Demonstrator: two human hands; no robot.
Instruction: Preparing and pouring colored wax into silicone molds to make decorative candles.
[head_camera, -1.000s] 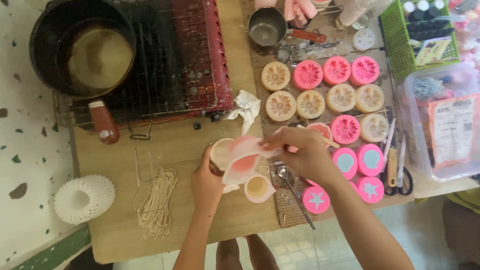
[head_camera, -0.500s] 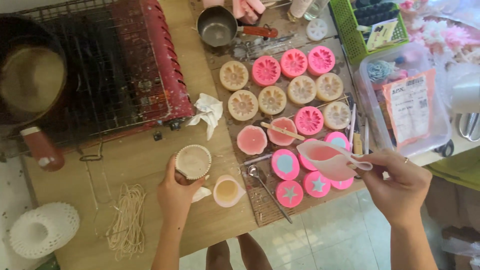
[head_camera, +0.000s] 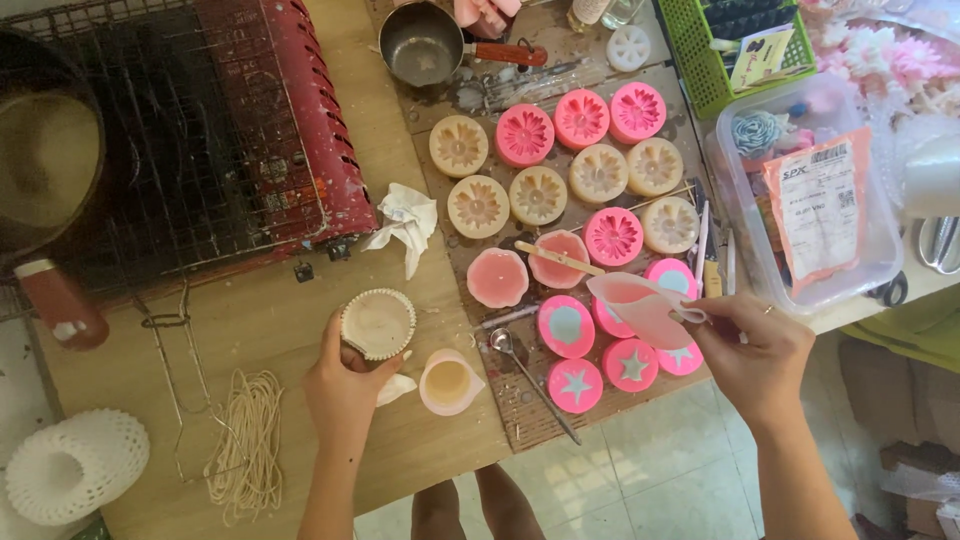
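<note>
My left hand (head_camera: 345, 385) grips a round scalloped cream mould (head_camera: 378, 323) filled with pale wax, resting on the wooden table (head_camera: 280, 330). My right hand (head_camera: 757, 352) holds a soft pink pouring cup (head_camera: 640, 305) with pink liquid inside, tilted over the pink moulds with star and shell shapes (head_camera: 575, 385) at the table's front edge. A second small pink cup (head_camera: 447, 383) with yellowish liquid stands just right of my left hand. A metal spoon (head_camera: 530, 370) lies between the two hands.
Rows of pink and cream flower moulds (head_camera: 560, 165) fill the board behind. A red wire-topped stove (head_camera: 200, 140) with a dark pot (head_camera: 40, 160) stands at left. Also present: small saucepan (head_camera: 425, 45), crumpled tissue (head_camera: 405, 225), wick bundle (head_camera: 245, 450), white foam net (head_camera: 75, 465), clear plastic box (head_camera: 810, 200), green basket (head_camera: 745, 50).
My right hand carried the pink pouring cup from over the cream mould rightward to the star and shell moulds, then drew back slightly left. The left hand stays on the cream mould.
</note>
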